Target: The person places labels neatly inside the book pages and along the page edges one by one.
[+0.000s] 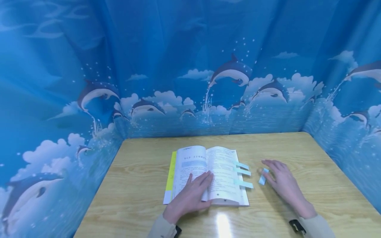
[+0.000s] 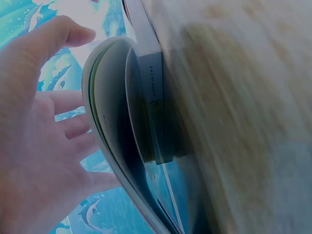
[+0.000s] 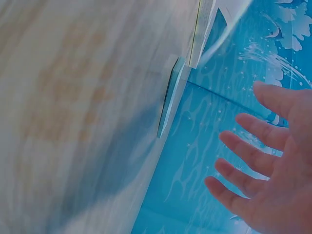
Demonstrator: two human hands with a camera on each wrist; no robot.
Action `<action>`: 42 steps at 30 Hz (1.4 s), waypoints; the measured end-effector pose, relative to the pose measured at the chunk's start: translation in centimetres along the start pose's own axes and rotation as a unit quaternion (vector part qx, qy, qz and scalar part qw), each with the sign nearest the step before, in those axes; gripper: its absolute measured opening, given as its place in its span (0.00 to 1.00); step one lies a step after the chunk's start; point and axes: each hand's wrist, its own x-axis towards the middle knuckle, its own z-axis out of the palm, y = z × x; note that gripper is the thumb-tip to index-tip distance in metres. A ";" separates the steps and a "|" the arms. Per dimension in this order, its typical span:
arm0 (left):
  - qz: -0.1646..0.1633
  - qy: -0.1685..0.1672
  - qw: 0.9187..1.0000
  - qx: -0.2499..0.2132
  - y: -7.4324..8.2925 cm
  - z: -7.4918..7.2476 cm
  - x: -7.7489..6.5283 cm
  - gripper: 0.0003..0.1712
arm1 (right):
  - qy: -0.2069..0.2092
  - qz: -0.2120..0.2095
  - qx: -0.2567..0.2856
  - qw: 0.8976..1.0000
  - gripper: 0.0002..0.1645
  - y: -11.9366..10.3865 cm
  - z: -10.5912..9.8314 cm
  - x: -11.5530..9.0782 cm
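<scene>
An open book [image 1: 221,175] lies on the wooden table, with printed text on both pages. Across its left page and near the spine rests my left hand [image 1: 191,195], fingers extended; the left wrist view shows the palm beside the curved pages [image 2: 112,92]. Several pale blue sticky tabs [image 1: 244,183] jut from the book's right edge. To the right of them, a small light-blue pad of sticky notes [image 1: 263,176] lies on the table. My right hand [image 1: 281,181] hovers just beside and over that pad, its fingers loosely spread and holding nothing in the right wrist view.
The wooden table [image 1: 134,172] stands against a blue curtain [image 1: 178,66] printed with dolphins and clouds. A yellow-green cover edge [image 1: 170,175] shows along the book's left side. Bright glare falls on the table below the book.
</scene>
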 end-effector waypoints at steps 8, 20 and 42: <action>-0.008 0.003 1.000 0.012 -0.1 0.3 -0.5 0.48 | -0.029 -0.030 -0.023 0.999 0.30 -0.5 0.7 0.0; -0.026 -0.001 1.000 -0.011 -0.2 0.3 -0.8 0.46 | -0.117 -0.095 -0.028 0.988 0.36 -5.4 3.8 1.3; -0.021 0.007 1.000 0.000 -1.0 0.5 -1.2 0.47 | -0.291 -0.139 0.042 0.946 0.51 -9.7 7.4 4.1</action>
